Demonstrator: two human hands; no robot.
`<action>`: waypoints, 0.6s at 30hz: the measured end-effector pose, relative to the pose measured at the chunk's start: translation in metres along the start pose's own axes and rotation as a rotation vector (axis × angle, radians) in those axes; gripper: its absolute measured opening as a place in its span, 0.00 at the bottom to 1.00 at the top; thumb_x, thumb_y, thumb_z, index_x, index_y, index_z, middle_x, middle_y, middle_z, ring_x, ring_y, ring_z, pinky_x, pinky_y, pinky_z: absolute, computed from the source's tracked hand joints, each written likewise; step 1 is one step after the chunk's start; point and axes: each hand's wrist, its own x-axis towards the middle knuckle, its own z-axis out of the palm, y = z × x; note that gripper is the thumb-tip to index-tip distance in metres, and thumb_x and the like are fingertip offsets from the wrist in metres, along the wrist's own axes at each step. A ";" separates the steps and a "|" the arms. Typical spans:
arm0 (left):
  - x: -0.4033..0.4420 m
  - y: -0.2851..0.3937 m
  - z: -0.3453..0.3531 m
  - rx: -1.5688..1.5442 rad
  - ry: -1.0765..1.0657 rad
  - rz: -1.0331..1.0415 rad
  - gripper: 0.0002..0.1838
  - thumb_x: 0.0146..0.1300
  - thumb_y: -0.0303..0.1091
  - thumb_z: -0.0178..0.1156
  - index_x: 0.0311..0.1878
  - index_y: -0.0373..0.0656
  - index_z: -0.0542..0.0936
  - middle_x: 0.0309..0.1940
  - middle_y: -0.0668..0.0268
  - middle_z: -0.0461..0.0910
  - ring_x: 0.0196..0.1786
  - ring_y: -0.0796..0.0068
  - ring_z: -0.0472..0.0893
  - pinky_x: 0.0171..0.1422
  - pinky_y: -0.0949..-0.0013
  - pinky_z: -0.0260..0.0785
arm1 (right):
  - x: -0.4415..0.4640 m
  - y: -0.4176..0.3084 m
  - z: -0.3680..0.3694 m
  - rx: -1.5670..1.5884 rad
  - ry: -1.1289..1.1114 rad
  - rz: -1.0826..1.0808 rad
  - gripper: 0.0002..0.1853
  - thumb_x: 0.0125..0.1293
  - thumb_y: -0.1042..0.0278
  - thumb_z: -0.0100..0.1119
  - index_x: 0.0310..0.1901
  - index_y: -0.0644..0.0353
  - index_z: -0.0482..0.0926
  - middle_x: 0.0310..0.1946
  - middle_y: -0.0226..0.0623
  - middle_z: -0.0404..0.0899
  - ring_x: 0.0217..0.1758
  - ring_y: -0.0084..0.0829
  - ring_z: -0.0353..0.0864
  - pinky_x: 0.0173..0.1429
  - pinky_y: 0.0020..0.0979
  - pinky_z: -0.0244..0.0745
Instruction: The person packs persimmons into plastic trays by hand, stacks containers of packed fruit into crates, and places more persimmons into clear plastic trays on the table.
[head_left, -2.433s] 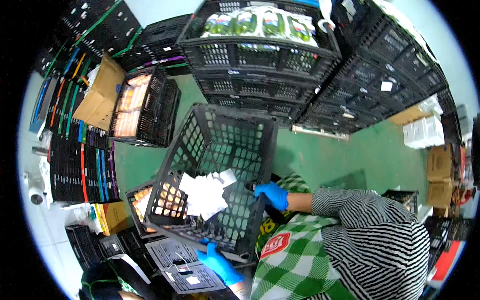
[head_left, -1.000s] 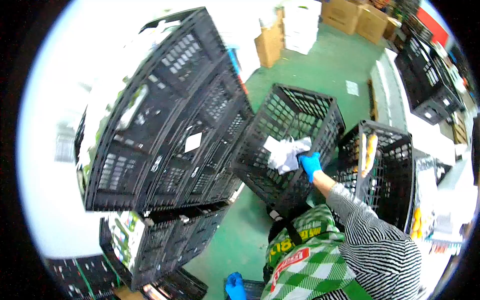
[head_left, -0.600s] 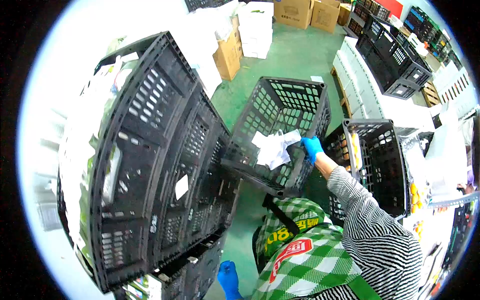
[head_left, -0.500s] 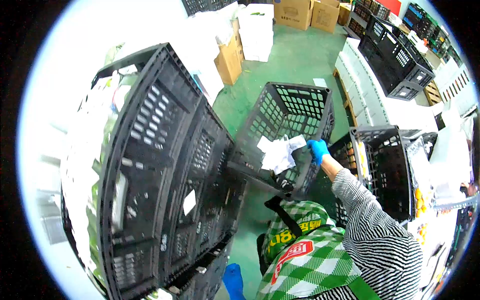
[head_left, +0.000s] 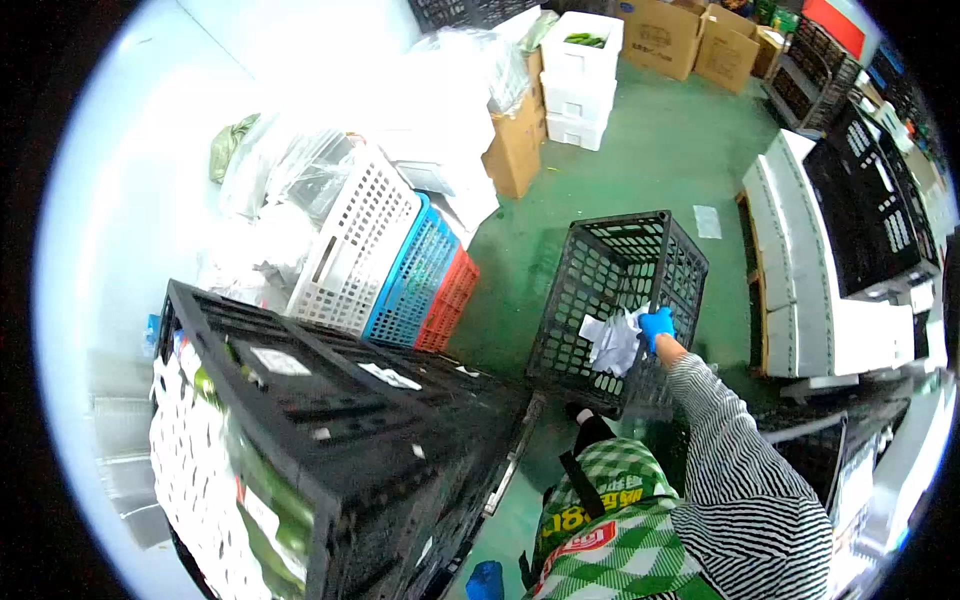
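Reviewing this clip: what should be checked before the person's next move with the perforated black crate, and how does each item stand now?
1. Right hand gripping the perforated black crate: ok, at its rim.
2. Left hand supporting it: not ok, apart from it.
3. White papers inside: ok.
4. Green floor free of litter: not ok, a pale sheet lies there.
5. Crate's underside off the floor: cannot tell.

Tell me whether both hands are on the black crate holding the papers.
No, only the right hand grips the black crate; the left hand is apart.
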 end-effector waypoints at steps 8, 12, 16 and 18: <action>0.036 0.080 -0.021 -0.123 -0.153 -0.491 0.17 0.67 0.46 0.51 0.49 0.43 0.77 0.39 0.59 0.80 0.43 0.60 0.78 0.50 0.60 0.69 | 0.044 -0.151 0.094 0.379 -0.225 -0.014 0.15 0.53 0.68 0.64 0.40 0.63 0.73 0.26 0.49 0.76 0.22 0.46 0.79 0.21 0.42 0.72; 0.031 0.080 -0.003 -0.080 -0.200 -0.448 0.18 0.66 0.44 0.53 0.49 0.40 0.77 0.45 0.57 0.80 0.49 0.57 0.77 0.54 0.57 0.68 | 0.088 -0.157 0.143 -0.689 -0.302 -0.840 0.18 0.51 0.61 0.67 0.40 0.62 0.76 0.32 0.50 0.78 0.33 0.44 0.80 0.37 0.46 0.77; 0.016 -0.023 0.051 0.777 -0.166 0.311 0.16 0.63 0.38 0.53 0.49 0.38 0.76 0.48 0.58 0.79 0.52 0.56 0.76 0.56 0.56 0.67 | 0.057 -0.127 0.211 -0.734 -0.594 -0.875 0.16 0.55 0.61 0.65 0.42 0.62 0.78 0.36 0.47 0.80 0.33 0.38 0.79 0.40 0.43 0.77; 0.003 0.023 0.046 0.537 -0.115 0.056 0.18 0.59 0.41 0.55 0.47 0.39 0.78 0.45 0.57 0.80 0.49 0.54 0.78 0.53 0.55 0.68 | 0.024 -0.079 0.223 -0.333 -0.781 -0.613 0.15 0.58 0.64 0.61 0.45 0.62 0.78 0.36 0.47 0.80 0.32 0.35 0.78 0.38 0.39 0.76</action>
